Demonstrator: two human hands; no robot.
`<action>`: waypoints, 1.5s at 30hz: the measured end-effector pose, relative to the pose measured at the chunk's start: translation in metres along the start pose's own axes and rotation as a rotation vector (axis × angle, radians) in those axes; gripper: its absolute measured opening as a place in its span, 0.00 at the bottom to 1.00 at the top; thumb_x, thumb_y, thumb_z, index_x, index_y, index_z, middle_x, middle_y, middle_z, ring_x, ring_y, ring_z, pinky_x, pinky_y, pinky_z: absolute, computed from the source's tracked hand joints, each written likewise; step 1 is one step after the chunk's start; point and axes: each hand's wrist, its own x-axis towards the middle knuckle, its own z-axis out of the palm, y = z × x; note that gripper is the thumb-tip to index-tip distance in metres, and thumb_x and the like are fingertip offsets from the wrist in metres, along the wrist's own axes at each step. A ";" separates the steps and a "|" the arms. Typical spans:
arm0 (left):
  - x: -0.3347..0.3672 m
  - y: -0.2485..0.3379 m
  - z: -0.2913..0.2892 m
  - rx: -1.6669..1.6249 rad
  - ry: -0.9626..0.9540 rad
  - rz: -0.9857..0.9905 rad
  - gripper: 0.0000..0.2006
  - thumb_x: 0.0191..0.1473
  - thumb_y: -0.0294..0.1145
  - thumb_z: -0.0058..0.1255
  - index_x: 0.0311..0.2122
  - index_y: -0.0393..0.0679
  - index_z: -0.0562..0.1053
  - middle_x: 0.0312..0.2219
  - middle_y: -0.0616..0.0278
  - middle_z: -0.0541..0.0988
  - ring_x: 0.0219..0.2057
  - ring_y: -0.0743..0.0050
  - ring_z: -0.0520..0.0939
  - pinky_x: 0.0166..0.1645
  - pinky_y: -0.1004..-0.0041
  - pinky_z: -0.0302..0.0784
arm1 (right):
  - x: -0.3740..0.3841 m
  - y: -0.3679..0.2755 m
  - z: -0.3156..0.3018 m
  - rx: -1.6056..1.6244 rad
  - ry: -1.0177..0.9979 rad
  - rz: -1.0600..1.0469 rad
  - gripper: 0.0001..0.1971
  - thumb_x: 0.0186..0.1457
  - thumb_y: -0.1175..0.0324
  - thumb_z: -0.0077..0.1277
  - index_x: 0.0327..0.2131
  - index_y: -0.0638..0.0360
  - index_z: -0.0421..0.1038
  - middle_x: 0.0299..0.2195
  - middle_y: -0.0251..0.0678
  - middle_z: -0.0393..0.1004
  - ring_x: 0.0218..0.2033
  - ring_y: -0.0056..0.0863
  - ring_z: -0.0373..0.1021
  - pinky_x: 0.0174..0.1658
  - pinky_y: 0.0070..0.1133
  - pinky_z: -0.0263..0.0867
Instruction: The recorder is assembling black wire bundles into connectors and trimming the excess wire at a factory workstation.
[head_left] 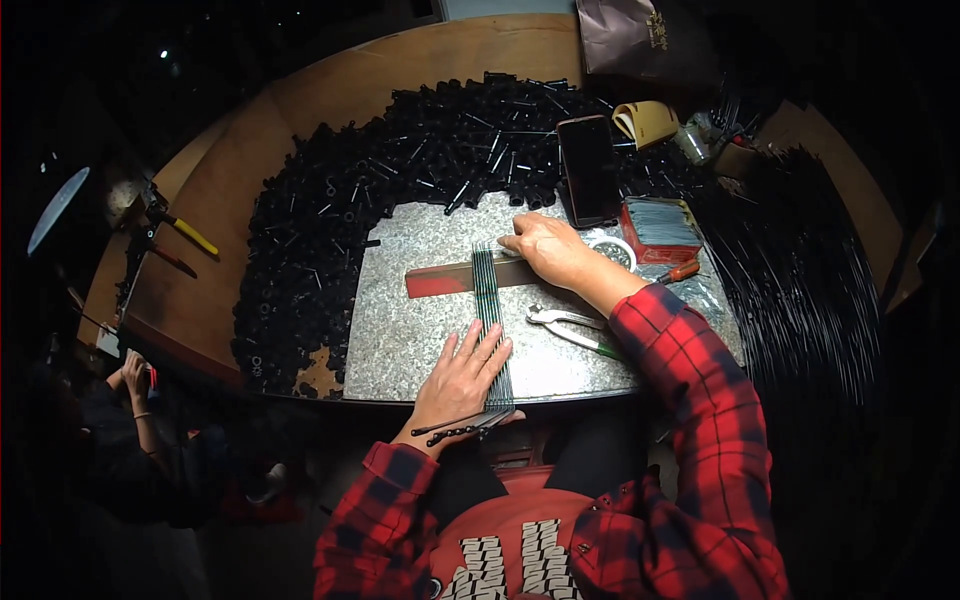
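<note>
A row of thin dark metal rods [485,285] lies side by side across a flat red-and-brown bar [437,281] on the speckled metal work plate. My left hand [458,382] holds the row near the front edge, its fingers stretched over the rods and its thumb showing beyond them. The rods' near ends have small black knobs and fan out beside my left wrist. At the far ends of the rods, my right hand [545,248] is closed in a pinch; what its fingertips hold is too small to make out. Green-handled pincers [565,325] lie below my right forearm.
Black tubular parts [430,140] pile up behind and left of the plate [390,350]. A phone [590,170], a round white dish [612,252] and a red box of thin pins [660,228] stand right. Long dark rods [800,290] spread far right. Another person's hand [133,372] shows lower left.
</note>
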 end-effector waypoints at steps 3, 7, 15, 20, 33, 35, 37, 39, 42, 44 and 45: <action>0.001 0.000 0.000 0.013 0.002 0.006 0.46 0.37 0.61 0.59 0.55 0.37 0.62 0.57 0.48 0.61 0.61 0.45 0.57 0.61 0.50 0.54 | 0.002 0.001 0.001 0.019 0.016 -0.012 0.10 0.48 0.69 0.44 0.30 0.58 0.76 0.27 0.43 0.69 0.34 0.39 0.70 0.36 0.32 0.67; 0.001 0.000 0.001 0.028 0.017 0.012 0.46 0.37 0.62 0.58 0.55 0.37 0.62 0.57 0.48 0.61 0.60 0.44 0.58 0.61 0.50 0.54 | 0.004 -0.001 0.004 0.043 0.006 0.002 0.10 0.48 0.70 0.45 0.31 0.58 0.76 0.27 0.43 0.69 0.34 0.40 0.70 0.36 0.32 0.67; 0.000 -0.001 0.001 0.027 0.014 0.011 0.46 0.37 0.63 0.57 0.56 0.37 0.62 0.57 0.48 0.61 0.60 0.44 0.58 0.61 0.50 0.54 | 0.002 -0.001 0.006 0.090 0.019 0.021 0.10 0.50 0.69 0.45 0.33 0.58 0.76 0.27 0.44 0.69 0.35 0.40 0.70 0.36 0.33 0.66; 0.000 -0.001 0.002 0.028 0.022 0.018 0.46 0.37 0.63 0.57 0.56 0.37 0.62 0.57 0.47 0.61 0.60 0.43 0.59 0.61 0.49 0.54 | 0.003 -0.002 0.004 0.117 -0.016 0.059 0.10 0.51 0.69 0.46 0.33 0.58 0.76 0.28 0.44 0.69 0.35 0.41 0.69 0.37 0.33 0.66; -0.003 -0.005 0.006 0.025 0.037 0.028 0.43 0.43 0.64 0.51 0.56 0.38 0.62 0.57 0.47 0.62 0.60 0.44 0.59 0.61 0.50 0.54 | -0.004 0.002 -0.027 0.277 -0.002 0.082 0.27 0.39 0.89 0.43 0.47 0.60 0.70 0.41 0.43 0.69 0.44 0.42 0.68 0.46 0.29 0.67; -0.005 -0.006 0.006 0.010 0.044 0.025 0.42 0.45 0.63 0.49 0.57 0.39 0.61 0.58 0.48 0.61 0.60 0.44 0.59 0.61 0.50 0.54 | -0.017 0.015 -0.052 0.107 0.044 0.162 0.25 0.40 0.87 0.44 0.45 0.59 0.71 0.41 0.41 0.69 0.43 0.40 0.69 0.45 0.28 0.67; -0.005 -0.008 0.010 0.003 0.036 0.036 0.41 0.45 0.62 0.49 0.58 0.40 0.61 0.58 0.48 0.61 0.60 0.44 0.59 0.61 0.50 0.54 | -0.038 0.043 -0.075 -0.024 0.081 0.243 0.16 0.44 0.83 0.47 0.39 0.60 0.72 0.35 0.41 0.71 0.38 0.41 0.70 0.41 0.30 0.67; -0.006 -0.008 0.004 -0.001 0.035 0.035 0.41 0.45 0.62 0.49 0.58 0.40 0.61 0.57 0.48 0.61 0.60 0.44 0.59 0.61 0.50 0.54 | -0.060 0.070 -0.095 -0.202 -0.067 0.410 0.08 0.46 0.78 0.49 0.33 0.62 0.74 0.35 0.44 0.72 0.38 0.44 0.70 0.40 0.31 0.68; -0.006 -0.010 0.008 0.005 0.052 0.042 0.41 0.44 0.62 0.50 0.57 0.40 0.61 0.57 0.48 0.62 0.60 0.44 0.59 0.60 0.49 0.55 | -0.090 0.100 -0.113 -0.357 -0.449 0.571 0.05 0.44 0.74 0.51 0.28 0.63 0.74 0.31 0.49 0.74 0.36 0.46 0.71 0.39 0.33 0.67; -0.006 -0.009 0.007 0.038 0.050 0.036 0.44 0.42 0.65 0.51 0.55 0.36 0.64 0.56 0.47 0.63 0.59 0.44 0.60 0.60 0.48 0.55 | -0.106 0.112 -0.109 -0.363 -0.394 0.529 0.05 0.43 0.74 0.52 0.26 0.63 0.74 0.29 0.48 0.74 0.35 0.46 0.71 0.39 0.33 0.67; -0.006 -0.009 0.008 0.030 0.043 0.024 0.44 0.42 0.66 0.51 0.55 0.37 0.64 0.57 0.48 0.62 0.60 0.45 0.58 0.61 0.49 0.53 | -0.113 0.118 -0.107 -0.360 -0.338 0.479 0.04 0.42 0.74 0.52 0.25 0.63 0.73 0.27 0.48 0.75 0.34 0.46 0.72 0.39 0.33 0.67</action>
